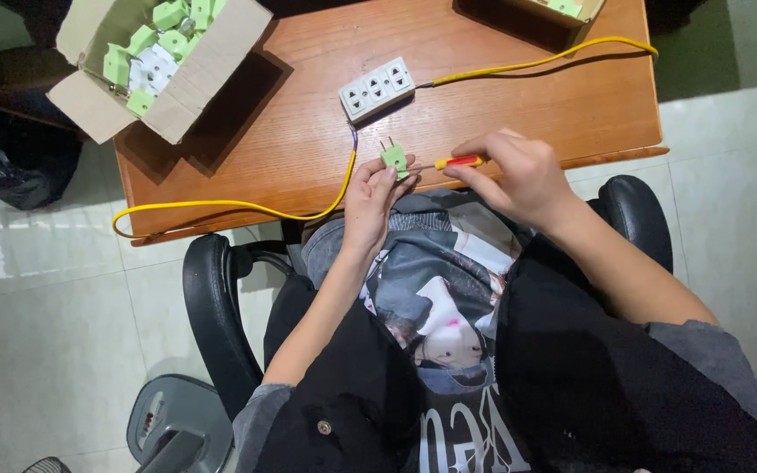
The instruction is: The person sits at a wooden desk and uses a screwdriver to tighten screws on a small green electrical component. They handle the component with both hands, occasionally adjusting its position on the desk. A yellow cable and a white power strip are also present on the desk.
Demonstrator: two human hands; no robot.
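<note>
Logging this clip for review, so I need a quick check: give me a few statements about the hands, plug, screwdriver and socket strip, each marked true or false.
1. The left hand holds a green plug at the desk edge. True.
2. The right hand holds a blue-handled hammer. False: it holds a small screwdriver with a red and yellow handle, its tip at the plug.
3. The white socket strip lies on the wooden desk, apart from both hands. True.
4. The cable running to the plug is black. False: it is yellow.
5. The cardboard box at the desk's left corner holds only red parts. False: it holds green and white parts.
</note>
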